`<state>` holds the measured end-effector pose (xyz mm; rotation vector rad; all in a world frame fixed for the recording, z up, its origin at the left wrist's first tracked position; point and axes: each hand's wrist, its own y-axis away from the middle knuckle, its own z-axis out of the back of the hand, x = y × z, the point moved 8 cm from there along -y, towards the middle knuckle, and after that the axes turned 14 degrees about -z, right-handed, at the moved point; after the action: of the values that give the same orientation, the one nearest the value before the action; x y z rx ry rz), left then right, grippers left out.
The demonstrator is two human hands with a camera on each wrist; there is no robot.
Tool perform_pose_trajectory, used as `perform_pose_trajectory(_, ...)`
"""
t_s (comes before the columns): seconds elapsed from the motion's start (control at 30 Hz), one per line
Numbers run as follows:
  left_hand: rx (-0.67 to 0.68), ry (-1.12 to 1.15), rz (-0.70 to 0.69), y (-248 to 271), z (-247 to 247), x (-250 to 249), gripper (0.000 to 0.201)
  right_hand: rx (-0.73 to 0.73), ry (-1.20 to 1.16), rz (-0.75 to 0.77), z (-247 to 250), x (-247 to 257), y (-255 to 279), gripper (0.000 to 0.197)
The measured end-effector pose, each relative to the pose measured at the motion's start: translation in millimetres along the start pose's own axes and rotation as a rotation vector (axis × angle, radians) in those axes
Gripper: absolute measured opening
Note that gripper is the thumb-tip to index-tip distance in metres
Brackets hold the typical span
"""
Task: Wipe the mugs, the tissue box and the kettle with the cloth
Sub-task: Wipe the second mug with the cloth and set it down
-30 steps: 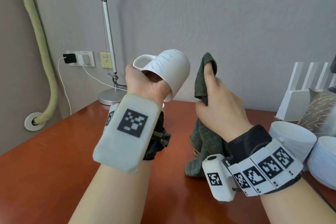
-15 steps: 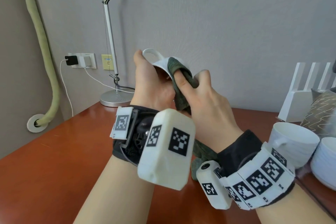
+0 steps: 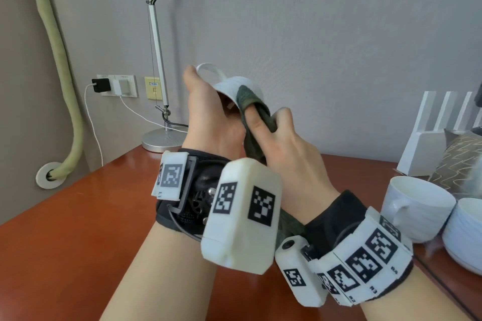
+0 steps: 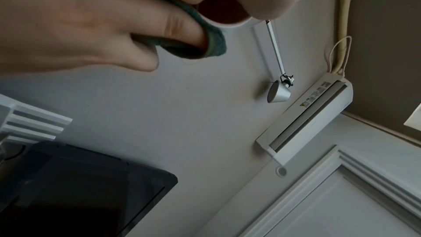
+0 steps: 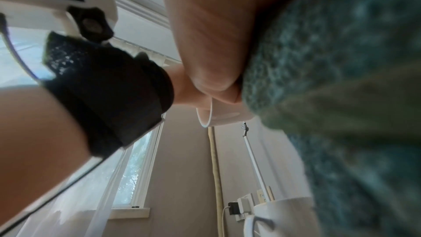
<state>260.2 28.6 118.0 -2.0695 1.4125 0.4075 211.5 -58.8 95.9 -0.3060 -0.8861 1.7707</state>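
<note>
My left hand [image 3: 208,112] grips a white mug [image 3: 229,85] in the air above the table, tilted, with its handle [image 3: 208,68] pointing up. My right hand [image 3: 281,143] holds a dark green cloth [image 3: 245,94] and pinches it over the mug's rim, thumb on the near side. The cloth's loose end [image 3: 289,224] hangs down between my wrists. In the left wrist view the cloth [image 4: 214,46] wraps the thumb against the mug rim [image 4: 227,22]. The right wrist view shows the cloth [image 5: 341,60] close up beside the mug [image 5: 223,116].
Two more white mugs [image 3: 417,208] [image 3: 467,232] stand at the table's right edge. Behind them are a grey zigzag-patterned tissue box [image 3: 461,161] and a white rack [image 3: 430,138]. A lamp base [image 3: 164,141] sits at the back of the red-brown table [image 3: 78,216].
A second ago the mug and cloth were apart. My right hand has brought the cloth onto the mug's rim, and my left wrist has turned the mug over.
</note>
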Motion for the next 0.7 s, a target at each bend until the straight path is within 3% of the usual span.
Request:
perform_pose_trajectory(0.17,0.078,-0.089,0.112,10,-12,21,0.056,0.021,-0.069,-0.058,12,-13,-7,0.085)
perform_pose_trajectory(0.3,0.153,-0.035,0.096,-1,-15,23,0.068,-0.014,-0.059,-0.109,14,-31,-10,0.087)
perform_pose_trajectory(0.4,0.097,-0.042,0.038,-8,-6,14,0.075,0.015,-0.055,-0.075,7,-23,-7,0.082)
perform_pose_trajectory(0.57,0.082,-0.158,0.098,2,-4,22,0.064,0.050,-0.099,-0.038,11,-9,-5,0.081)
perform_pose_trajectory(0.7,0.116,-0.214,0.020,5,-15,24,0.060,0.041,-0.055,-0.135,18,-29,-11,0.089)
